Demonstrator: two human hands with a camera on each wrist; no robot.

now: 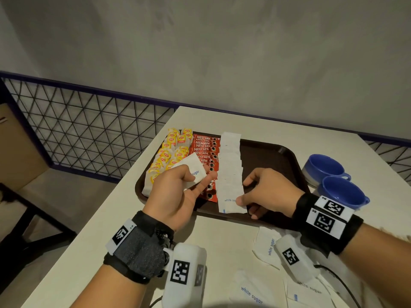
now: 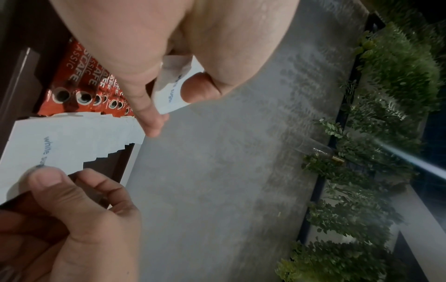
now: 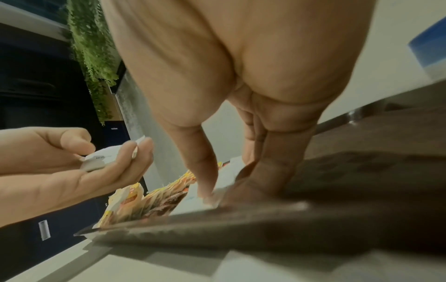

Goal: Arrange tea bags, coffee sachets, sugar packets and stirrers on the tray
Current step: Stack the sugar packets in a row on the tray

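Observation:
A brown tray (image 1: 266, 158) holds yellow tea bags (image 1: 171, 152) on its left, then a column of red coffee sachets (image 1: 203, 150), then an overlapping row of white sugar packets (image 1: 230, 165). My left hand (image 1: 200, 174) hovers over the sachets and pinches a white sugar packet (image 1: 191, 165) between thumb and fingers; the left wrist view shows the same packet (image 2: 169, 89). My right hand (image 1: 242, 194) is at the near end of the row. Its thumb lies on the nearest sugar packet (image 1: 229, 203), with the fingers curled at the packet's right edge.
Two blue cups (image 1: 322, 167) stand right of the tray. Several loose sugar packets (image 1: 266, 245) lie on the white table near its front edge, under my right wrist. A black mesh railing (image 1: 89, 130) runs behind and left of the table.

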